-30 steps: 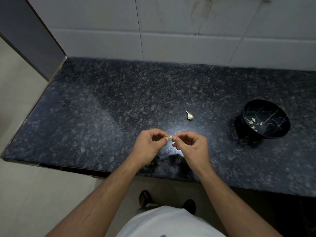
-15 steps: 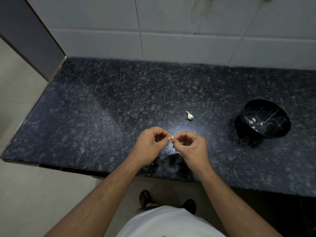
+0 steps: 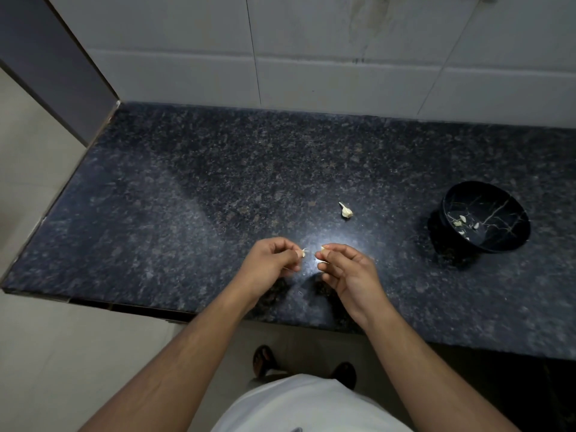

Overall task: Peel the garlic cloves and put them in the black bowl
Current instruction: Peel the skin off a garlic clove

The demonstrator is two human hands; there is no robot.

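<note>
Above the speckled dark granite counter (image 3: pixel 193 194) | left hand (image 3: pixel 269 263) pinches small pale garlic clove (image 3: pixel 303 252) — right hand (image 3: pixel 346 266), now parted, grips torn skin | glossy black bowl (image 3: pixel 511 241) well right — peel progressing

Count: 1 black bowl (image 3: pixel 486 218) holding roughly 4 small pale pieces (image 3: pixel 464 222), 1 loose garlic clove (image 3: pixel 346 211) on 1 granite counter (image 3: pixel 187 198), 2 hands each pinching a small pale bit.

Black bowl (image 3: pixel 486 243) with pale veining, dark speckled granite counter (image 3: pixel 187 213), white tiled wall (image 3: pixel 311 57).
</note>
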